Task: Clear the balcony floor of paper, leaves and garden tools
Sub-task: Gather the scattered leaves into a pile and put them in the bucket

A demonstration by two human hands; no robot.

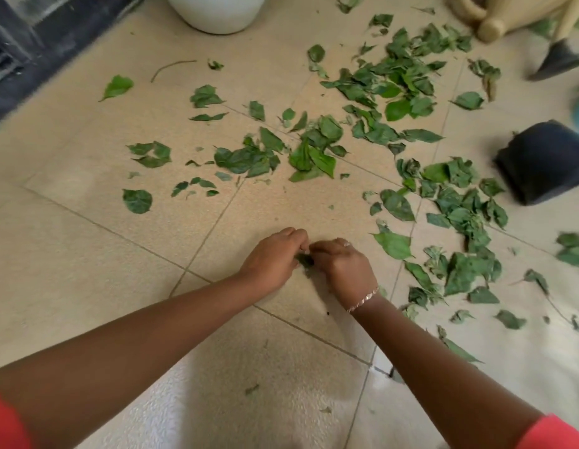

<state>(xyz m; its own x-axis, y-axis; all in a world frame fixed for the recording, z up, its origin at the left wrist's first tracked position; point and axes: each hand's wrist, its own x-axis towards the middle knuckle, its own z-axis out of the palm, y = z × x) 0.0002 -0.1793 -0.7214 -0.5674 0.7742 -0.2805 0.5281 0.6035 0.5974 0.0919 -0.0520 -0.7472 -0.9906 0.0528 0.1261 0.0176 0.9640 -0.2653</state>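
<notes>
A small dark wad [304,260] of leaf sits low over the floor [103,247], near the middle of the view, caught between the two hands. The left hand [272,257] comes in from the left with its fingers curled under and its thumb side against the wad. The right hand [343,267] meets it knuckle to knuckle, fingers bent down over the wad's right side, so both hands pinch the same bit of green; how much each holds I cannot tell, since the fingertips are tucked out of sight. A ring [346,244] shows on a right finger and a thin bracelet [362,299] circles the right wrist. Both forearms are bare, and a red sleeve [560,432] shows at each near corner. The tiles right around the hands carry only a few crumbs of leaf. Farther off and to the right, green leaves [404,82] lie strewn in loose heaps: one patch beyond the hands, a thicker one far right, another running down the right side close to the right forearm. Single leaves lie apart to the left. A thin twig [171,68] lies far left of the leaves. A white pot [216,14] stands at the far edge. A black pot [544,163] lies tipped on its side at the right, just beside the leaves. In the far right corner stand a blurred beige object [489,27] and a dark blade [557,61] on a pale handle, too smeared to name. A dark frame [19,43] borders the floor at the far left.
</notes>
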